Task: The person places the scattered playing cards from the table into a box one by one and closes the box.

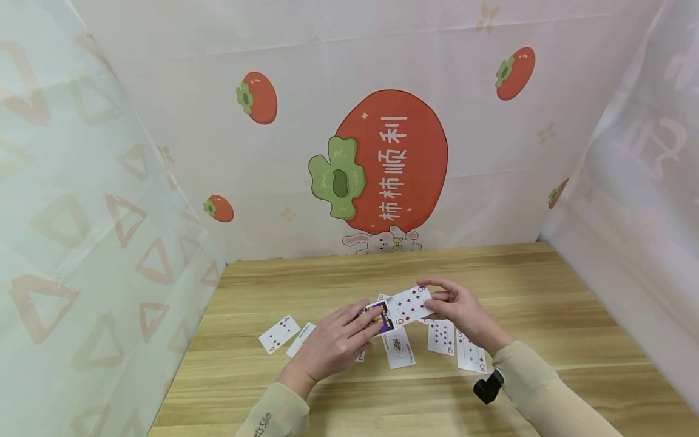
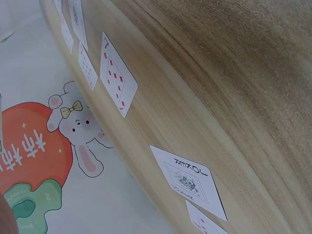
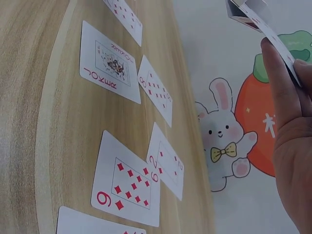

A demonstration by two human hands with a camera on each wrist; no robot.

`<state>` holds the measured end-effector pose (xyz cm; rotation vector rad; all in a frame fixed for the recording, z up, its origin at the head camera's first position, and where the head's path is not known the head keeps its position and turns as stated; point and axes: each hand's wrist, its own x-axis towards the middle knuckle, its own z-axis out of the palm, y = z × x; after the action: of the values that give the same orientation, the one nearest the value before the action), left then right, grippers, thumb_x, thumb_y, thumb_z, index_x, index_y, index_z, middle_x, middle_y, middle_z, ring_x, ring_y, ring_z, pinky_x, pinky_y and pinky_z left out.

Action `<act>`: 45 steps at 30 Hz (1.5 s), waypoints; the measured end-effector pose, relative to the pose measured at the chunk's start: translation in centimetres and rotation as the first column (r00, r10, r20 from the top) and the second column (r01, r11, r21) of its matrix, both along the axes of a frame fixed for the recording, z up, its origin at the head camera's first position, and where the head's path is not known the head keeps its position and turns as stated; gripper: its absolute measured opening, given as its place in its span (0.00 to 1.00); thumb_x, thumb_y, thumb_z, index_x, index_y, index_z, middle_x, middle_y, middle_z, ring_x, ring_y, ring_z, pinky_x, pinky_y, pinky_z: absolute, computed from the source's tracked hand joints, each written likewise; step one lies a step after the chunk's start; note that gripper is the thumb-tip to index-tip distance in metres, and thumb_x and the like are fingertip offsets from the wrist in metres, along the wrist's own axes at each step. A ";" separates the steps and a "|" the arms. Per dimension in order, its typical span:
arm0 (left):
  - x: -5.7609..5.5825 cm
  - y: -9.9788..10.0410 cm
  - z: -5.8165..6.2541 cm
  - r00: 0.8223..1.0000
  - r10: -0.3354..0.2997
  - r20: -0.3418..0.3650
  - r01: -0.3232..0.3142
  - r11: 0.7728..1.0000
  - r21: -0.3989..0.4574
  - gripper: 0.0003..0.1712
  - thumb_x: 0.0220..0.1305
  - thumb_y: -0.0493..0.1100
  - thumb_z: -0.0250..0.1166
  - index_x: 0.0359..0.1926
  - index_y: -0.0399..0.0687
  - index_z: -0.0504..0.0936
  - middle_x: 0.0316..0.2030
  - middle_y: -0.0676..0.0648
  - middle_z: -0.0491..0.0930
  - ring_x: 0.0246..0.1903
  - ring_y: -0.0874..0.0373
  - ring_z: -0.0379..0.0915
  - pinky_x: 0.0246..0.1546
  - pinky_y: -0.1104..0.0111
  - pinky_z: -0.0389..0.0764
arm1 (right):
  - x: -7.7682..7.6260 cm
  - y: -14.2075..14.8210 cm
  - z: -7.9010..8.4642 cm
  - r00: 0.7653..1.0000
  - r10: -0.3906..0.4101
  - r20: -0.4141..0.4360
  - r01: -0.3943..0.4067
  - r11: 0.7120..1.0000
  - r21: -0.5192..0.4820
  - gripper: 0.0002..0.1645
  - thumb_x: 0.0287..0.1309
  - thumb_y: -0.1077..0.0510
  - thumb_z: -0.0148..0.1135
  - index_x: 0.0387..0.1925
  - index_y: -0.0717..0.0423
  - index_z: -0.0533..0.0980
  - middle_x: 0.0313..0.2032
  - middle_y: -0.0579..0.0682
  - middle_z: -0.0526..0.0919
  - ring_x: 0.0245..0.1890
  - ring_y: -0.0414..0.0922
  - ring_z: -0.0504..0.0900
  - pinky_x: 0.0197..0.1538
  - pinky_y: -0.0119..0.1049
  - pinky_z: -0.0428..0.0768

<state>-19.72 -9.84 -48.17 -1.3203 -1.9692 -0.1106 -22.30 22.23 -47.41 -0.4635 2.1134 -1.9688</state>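
Observation:
My left hand (image 1: 335,340) holds a dark purple card box (image 1: 386,317) above the table, fingers lying across its printed face. At the box's right end, my right hand (image 1: 464,309) pinches a red diamond playing card (image 1: 411,304) between thumb and fingers. In the right wrist view the card (image 3: 275,41) is edge-on, its far end at the box (image 3: 246,17). Below the hands lie a joker (image 1: 399,349), a nine of diamonds (image 3: 126,180) and a three of diamonds (image 1: 471,352). A seven of diamonds (image 2: 117,78) is largely hidden by the left hand in the head view.
Farther left lie a four of diamonds (image 1: 280,334) and another joker (image 1: 301,338). A back row includes an eight of diamonds (image 3: 156,90) and a two of diamonds (image 3: 166,161). Printed cloth walls (image 1: 295,152) border the wooden table (image 1: 262,285) at the back and sides.

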 end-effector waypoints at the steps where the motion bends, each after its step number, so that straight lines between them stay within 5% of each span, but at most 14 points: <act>1: 0.0 0.0 0.0 1.000 -0.002 0.003 0.002 1.000 0.000 0.25 0.83 0.51 0.45 0.62 0.47 0.83 0.65 0.45 0.78 0.67 0.46 0.73 0.63 0.57 0.79 | 0.0 0.0 0.0 1.000 -0.002 0.007 0.002 1.000 -0.009 0.30 0.68 0.61 0.65 0.68 0.58 0.70 0.50 0.64 0.86 0.46 0.52 0.88 0.51 0.50 0.87; 6: 0.1 0.0 -0.1 1.000 0.002 0.010 -0.002 1.000 -0.001 0.26 0.83 0.52 0.44 0.62 0.47 0.83 0.65 0.45 0.78 0.67 0.47 0.72 0.64 0.58 0.79 | 0.0 -0.2 0.0 0.999 -0.003 0.045 0.005 0.999 -0.048 0.30 0.67 0.63 0.65 0.68 0.60 0.69 0.49 0.64 0.86 0.45 0.51 0.88 0.52 0.54 0.85; 16: 0.1 -0.1 -0.2 1.000 0.014 0.012 -0.014 1.000 0.022 0.27 0.83 0.53 0.44 0.62 0.47 0.83 0.65 0.44 0.78 0.67 0.47 0.73 0.63 0.58 0.79 | 0.2 -0.3 0.1 0.999 -0.018 0.032 0.019 0.999 -0.030 0.31 0.68 0.64 0.64 0.69 0.62 0.67 0.49 0.62 0.87 0.46 0.49 0.88 0.50 0.46 0.88; 23: 0.2 0.0 0.0 1.000 0.014 0.020 -0.015 0.999 0.033 0.26 0.83 0.53 0.45 0.62 0.47 0.83 0.65 0.45 0.78 0.67 0.47 0.73 0.63 0.58 0.79 | 0.3 -0.4 0.0 1.000 0.000 0.027 0.001 0.999 -0.046 0.31 0.67 0.63 0.65 0.68 0.61 0.67 0.46 0.65 0.87 0.45 0.53 0.89 0.51 0.53 0.86; 30: 0.2 -0.1 0.1 1.000 0.017 0.024 -0.018 0.999 0.030 0.26 0.83 0.53 0.44 0.63 0.47 0.83 0.65 0.45 0.78 0.67 0.47 0.73 0.63 0.58 0.79 | 0.3 -0.4 0.0 1.000 0.017 0.010 -0.017 0.999 -0.029 0.30 0.67 0.63 0.65 0.67 0.62 0.67 0.45 0.67 0.86 0.44 0.54 0.89 0.49 0.50 0.88; 37: 0.1 -0.1 0.0 1.000 0.001 0.027 -0.002 0.999 0.035 0.26 0.83 0.53 0.45 0.63 0.47 0.83 0.65 0.45 0.78 0.67 0.47 0.73 0.63 0.57 0.79 | 0.4 -0.3 0.2 0.998 0.058 0.007 -0.058 0.998 0.019 0.29 0.68 0.61 0.65 0.67 0.62 0.67 0.43 0.66 0.87 0.42 0.60 0.89 0.52 0.61 0.84; 45: 0.0 0.1 -0.1 1.000 -0.018 0.018 0.017 1.000 0.024 0.25 0.82 0.52 0.46 0.63 0.46 0.82 0.66 0.45 0.77 0.68 0.47 0.71 0.64 0.58 0.78 | 0.4 -0.9 0.2 0.993 0.114 0.001 -0.114 0.989 0.090 0.30 0.68 0.59 0.65 0.68 0.60 0.67 0.41 0.63 0.89 0.39 0.68 0.87 0.44 0.48 0.89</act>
<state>-19.68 -9.70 -48.25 -1.3259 -1.9664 -0.1546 -21.86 21.30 -47.20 -0.5589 2.1179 -1.8040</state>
